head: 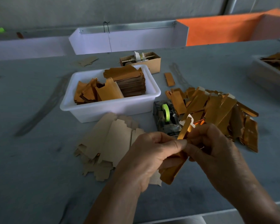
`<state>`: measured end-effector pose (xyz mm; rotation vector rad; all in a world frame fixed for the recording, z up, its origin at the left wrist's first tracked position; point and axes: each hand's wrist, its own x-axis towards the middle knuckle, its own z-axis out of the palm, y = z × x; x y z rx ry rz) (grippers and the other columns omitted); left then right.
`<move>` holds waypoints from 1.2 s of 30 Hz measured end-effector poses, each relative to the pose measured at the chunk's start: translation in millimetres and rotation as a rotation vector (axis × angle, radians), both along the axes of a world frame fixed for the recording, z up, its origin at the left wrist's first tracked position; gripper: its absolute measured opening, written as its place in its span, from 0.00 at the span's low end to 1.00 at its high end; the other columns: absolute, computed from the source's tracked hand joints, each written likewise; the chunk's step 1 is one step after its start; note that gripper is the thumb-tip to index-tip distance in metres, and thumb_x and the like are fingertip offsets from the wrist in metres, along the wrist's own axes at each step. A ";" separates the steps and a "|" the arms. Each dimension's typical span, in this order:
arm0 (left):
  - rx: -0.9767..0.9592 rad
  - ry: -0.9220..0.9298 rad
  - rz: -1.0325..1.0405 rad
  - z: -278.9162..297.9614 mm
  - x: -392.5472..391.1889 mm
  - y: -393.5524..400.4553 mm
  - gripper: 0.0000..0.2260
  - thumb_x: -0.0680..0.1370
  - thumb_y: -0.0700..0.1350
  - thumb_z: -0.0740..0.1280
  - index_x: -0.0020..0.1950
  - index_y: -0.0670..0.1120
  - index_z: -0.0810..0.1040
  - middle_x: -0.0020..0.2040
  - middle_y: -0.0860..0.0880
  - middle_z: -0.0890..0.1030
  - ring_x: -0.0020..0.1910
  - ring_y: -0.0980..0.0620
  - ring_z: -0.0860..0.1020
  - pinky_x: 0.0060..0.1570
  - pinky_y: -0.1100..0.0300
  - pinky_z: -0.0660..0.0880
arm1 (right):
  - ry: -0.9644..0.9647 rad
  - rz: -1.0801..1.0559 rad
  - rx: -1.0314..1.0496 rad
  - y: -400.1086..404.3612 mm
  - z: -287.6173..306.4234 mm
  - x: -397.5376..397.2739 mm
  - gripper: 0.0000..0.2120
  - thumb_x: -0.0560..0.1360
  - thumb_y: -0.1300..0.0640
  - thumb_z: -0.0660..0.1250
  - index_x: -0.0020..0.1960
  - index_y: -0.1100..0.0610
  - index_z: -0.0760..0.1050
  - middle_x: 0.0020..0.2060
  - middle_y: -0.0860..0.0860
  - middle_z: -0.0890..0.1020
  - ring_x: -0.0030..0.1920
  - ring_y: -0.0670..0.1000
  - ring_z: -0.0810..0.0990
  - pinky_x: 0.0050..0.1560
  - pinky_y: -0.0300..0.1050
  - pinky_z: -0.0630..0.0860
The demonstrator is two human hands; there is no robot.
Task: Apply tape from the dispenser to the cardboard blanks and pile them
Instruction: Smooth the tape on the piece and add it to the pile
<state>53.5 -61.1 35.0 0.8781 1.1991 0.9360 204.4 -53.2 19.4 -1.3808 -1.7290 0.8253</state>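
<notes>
Both hands are close together above the grey worktop [39, 183]. The left hand [145, 159] and the right hand [217, 151] each pinch one folded gold card [173, 168] with curled fingers. Under the left hand lies a loose heap of brown cards [107, 139]. Just past the hands sits the tape holder [166, 118] with its green roll. To its right is a messy pile of gold cards [220, 110]. Farther back, a white tub [81, 110] holds more cards.
</notes>
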 end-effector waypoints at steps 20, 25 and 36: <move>0.146 0.180 0.188 -9.6 10.6 -8.3 0.04 0.76 0.42 0.70 0.40 0.45 0.82 0.39 0.48 0.85 0.40 0.52 0.84 0.42 0.59 0.82 | -0.044 -0.146 -0.138 -2.3 -10.2 -0.4 0.25 0.54 0.32 0.64 0.43 0.47 0.71 0.36 0.46 0.80 0.39 0.44 0.79 0.38 0.41 0.76; 0.096 0.143 0.180 -13.4 13.6 -9.0 0.04 0.75 0.43 0.70 0.42 0.45 0.82 0.41 0.47 0.85 0.43 0.51 0.84 0.48 0.53 0.82 | 0.557 0.013 -0.375 -3.4 -21.8 -7.4 0.14 0.60 0.50 0.71 0.45 0.54 0.80 0.42 0.53 0.85 0.47 0.52 0.83 0.53 0.50 0.77; -0.290 -0.429 0.180 -22.7 1.8 -0.5 0.04 0.73 0.32 0.65 0.39 0.35 0.78 0.35 0.40 0.81 0.32 0.48 0.82 0.35 0.57 0.81 | 0.563 0.162 -0.231 -0.7 -22.9 -9.7 0.07 0.64 0.57 0.68 0.38 0.48 0.82 0.37 0.49 0.83 0.44 0.47 0.80 0.45 0.38 0.76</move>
